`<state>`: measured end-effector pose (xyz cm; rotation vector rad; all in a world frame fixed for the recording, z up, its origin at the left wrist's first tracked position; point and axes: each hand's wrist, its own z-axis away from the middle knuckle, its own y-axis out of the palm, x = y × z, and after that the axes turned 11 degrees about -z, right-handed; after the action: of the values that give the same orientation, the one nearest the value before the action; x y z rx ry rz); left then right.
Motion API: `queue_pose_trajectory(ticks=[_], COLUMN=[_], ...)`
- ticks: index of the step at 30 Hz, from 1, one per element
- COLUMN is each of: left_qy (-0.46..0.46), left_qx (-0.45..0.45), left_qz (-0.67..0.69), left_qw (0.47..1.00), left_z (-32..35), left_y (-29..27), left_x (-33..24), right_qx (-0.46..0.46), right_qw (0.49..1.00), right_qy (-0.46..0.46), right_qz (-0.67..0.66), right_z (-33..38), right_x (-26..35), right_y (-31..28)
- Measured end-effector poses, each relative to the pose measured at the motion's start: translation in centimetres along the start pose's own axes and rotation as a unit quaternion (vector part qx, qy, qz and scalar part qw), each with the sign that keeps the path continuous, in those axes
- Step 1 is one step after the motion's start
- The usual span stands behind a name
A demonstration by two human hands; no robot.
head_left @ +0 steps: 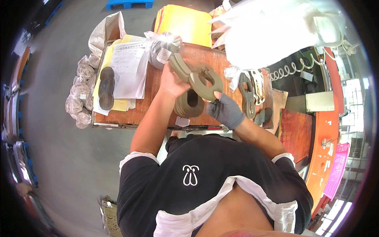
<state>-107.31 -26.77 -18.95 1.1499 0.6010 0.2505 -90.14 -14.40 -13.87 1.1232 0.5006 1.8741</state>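
- Olive-grey cut-out sole pieces [201,81] are sitting in both hands, raised above the wooden table [154,94] at frame centre.
- Left hand [170,82], bare, is closing its fingers around the stacked end of the pieces.
- Right hand [224,110], in a grey glove, is pinching the lower edge of the looped piece.
- Beneath them, a stack of similar pieces [188,104] is lying on the table.
- At left, a dark sole [106,87] is resting on papers [128,69].

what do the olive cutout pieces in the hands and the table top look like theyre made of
Olive cutout pieces: probably rubber or foam sheet, matte, thick-edged. Table top: seemingly wood, reddish-brown with faint grain, worn.
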Motion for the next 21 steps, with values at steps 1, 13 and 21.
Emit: queue_pose_trajectory(ticks=[1,13,21], left_qy=[-0.045,-0.040,0.105], left_qx=[-0.051,-0.049,-0.095], left_qz=[0.017,-0.425,-0.777], left_qw=[0.998,0.903,0.614], left_z=[0.0,0.2,-2.4], left_y=[-0.2,-1.9,-4.6], left_x=[0.1,0.3,0.0], right_qx=[-0.014,-0.099,-0.062], right_qw=[1.000,0.976,0.938], right_qy=[0.013,0.159,0.237], right_qz=[0.014,0.113,0.245], right_z=[0.2,-0.8,-1.6], right_x=[-0.3,-4.2,-3.2], right_y=[-0.4,-3.5,-4.4])
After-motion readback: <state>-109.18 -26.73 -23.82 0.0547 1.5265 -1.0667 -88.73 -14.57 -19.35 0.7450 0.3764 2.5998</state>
